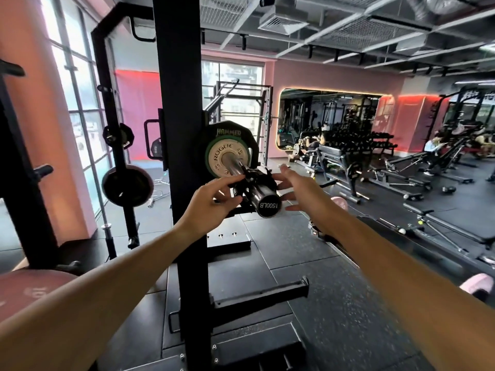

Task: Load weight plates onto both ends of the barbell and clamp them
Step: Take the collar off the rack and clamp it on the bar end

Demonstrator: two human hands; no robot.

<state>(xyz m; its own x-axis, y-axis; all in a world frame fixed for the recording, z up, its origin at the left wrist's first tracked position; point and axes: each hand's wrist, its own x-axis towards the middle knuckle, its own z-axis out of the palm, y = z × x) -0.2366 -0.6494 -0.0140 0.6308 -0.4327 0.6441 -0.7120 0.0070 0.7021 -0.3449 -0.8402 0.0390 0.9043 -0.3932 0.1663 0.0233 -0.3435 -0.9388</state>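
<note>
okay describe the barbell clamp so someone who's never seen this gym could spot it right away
Find the black rack upright in the middle, then the chrome barbell sleeve sticking out toward you. The clamp is the black collar on it, between both hands, apart from the round white plate.
</note>
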